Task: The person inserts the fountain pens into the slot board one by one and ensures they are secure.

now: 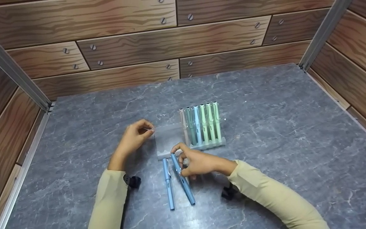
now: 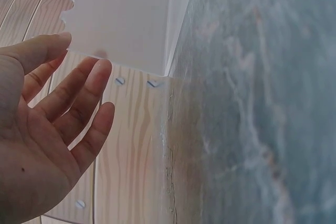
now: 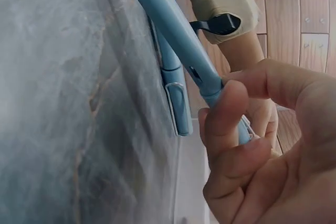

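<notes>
A clear plastic pen holder [image 1: 168,138] with a notched edge lies on the table, several capped pens side by side in its right part: green pens [image 1: 209,124], a light blue pen [image 1: 197,124] and darker ones at their left. At the holder's far left corner, my left hand [image 1: 135,135] pinches the edge between thumb and finger; the left wrist view shows its other fingers loosely spread. My right hand [image 1: 197,162] grips a blue pen [image 1: 186,187] near its cap, tilted just off the holder's near edge. Beside it, a second blue pen [image 1: 168,184] lies on the table.
The grey marbled table [image 1: 281,127] is bounded by wood-patterned panels [image 1: 170,47] at the back and sides, with metal posts [image 1: 324,31] at the corners. Black wrist straps [image 1: 133,181] sit at both sleeves.
</notes>
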Demonstrator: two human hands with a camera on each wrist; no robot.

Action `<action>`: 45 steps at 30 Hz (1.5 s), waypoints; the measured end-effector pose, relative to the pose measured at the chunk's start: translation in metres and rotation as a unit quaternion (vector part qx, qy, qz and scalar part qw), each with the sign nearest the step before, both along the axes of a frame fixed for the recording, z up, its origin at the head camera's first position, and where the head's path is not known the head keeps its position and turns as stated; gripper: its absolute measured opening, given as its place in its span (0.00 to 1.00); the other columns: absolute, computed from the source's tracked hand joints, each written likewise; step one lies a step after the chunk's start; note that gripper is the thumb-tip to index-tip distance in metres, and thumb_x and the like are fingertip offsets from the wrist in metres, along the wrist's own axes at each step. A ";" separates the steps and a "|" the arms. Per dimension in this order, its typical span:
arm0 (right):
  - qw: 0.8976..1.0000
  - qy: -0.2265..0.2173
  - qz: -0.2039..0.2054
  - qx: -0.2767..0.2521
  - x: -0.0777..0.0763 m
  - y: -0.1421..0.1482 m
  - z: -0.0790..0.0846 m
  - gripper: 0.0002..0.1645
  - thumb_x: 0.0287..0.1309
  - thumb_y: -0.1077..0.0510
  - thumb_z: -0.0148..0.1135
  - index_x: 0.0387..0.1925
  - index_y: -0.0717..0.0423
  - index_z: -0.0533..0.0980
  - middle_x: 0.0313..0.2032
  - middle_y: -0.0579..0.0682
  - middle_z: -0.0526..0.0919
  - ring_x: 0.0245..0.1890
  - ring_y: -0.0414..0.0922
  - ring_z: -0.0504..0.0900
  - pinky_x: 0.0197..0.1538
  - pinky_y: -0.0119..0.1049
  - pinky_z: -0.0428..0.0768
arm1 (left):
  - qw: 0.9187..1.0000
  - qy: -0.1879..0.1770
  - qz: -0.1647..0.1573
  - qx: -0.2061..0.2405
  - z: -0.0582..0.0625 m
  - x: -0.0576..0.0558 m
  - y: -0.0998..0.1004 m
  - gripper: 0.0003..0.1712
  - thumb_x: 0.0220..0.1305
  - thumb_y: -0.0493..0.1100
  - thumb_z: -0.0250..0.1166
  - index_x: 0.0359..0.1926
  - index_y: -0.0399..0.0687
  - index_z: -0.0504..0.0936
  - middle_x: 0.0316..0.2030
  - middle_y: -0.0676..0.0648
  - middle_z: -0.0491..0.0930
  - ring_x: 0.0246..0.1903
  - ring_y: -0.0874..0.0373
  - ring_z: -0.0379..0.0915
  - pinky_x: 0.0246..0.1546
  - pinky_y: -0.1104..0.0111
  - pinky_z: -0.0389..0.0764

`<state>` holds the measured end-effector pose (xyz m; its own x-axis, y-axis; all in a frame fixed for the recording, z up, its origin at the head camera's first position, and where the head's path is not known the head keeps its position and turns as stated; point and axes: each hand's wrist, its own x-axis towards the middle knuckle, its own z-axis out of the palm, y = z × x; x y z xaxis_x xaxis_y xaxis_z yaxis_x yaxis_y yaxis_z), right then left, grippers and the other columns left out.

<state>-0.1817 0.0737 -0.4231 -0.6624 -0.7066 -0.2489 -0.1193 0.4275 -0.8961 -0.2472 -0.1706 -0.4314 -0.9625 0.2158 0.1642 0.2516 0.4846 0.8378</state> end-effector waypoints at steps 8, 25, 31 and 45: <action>1.000 -0.005 -0.009 -0.023 -0.002 0.006 0.004 0.38 0.50 0.72 0.61 0.59 0.51 0.55 0.33 0.50 0.72 0.15 0.38 0.71 0.20 0.31 0.76 | 1.000 -0.007 -0.001 -0.003 0.001 0.001 0.000 0.03 0.62 0.35 0.64 0.37 0.41 0.81 0.39 0.42 0.85 0.39 0.52 0.80 0.43 0.62 0.79; 0.997 -0.020 -0.035 -0.068 -0.005 0.011 0.013 0.43 0.50 0.73 0.60 0.62 0.47 0.53 0.39 0.50 0.71 0.21 0.40 0.73 0.24 0.32 0.76 | 1.000 0.002 -0.014 -0.001 0.001 -0.002 0.000 0.04 0.62 0.34 0.64 0.38 0.37 0.80 0.39 0.39 0.84 0.41 0.46 0.80 0.47 0.57 0.79; 0.995 -0.017 -0.028 -0.097 -0.007 0.013 0.017 0.43 0.51 0.74 0.59 0.63 0.51 0.51 0.38 0.51 0.71 0.20 0.41 0.72 0.23 0.30 0.75 | 1.000 -0.001 -0.011 -0.004 0.001 -0.001 -0.001 0.04 0.62 0.34 0.64 0.38 0.38 0.80 0.39 0.39 0.84 0.41 0.47 0.80 0.47 0.57 0.79; 0.992 0.039 -0.033 -0.114 -0.012 0.020 0.022 0.43 0.53 0.73 0.59 0.65 0.51 0.51 0.39 0.52 0.70 0.18 0.38 0.69 0.22 0.30 0.74 | 1.000 0.001 -0.009 -0.005 0.003 0.001 0.000 0.04 0.62 0.35 0.65 0.37 0.39 0.81 0.39 0.40 0.85 0.41 0.48 0.81 0.47 0.59 0.79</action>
<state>-0.1938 0.0934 -0.4008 -0.7207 -0.6924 -0.0334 -0.1710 0.2242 -0.9594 -0.2463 -0.1705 -0.4288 -0.9583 0.2341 0.1637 0.2616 0.4888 0.8323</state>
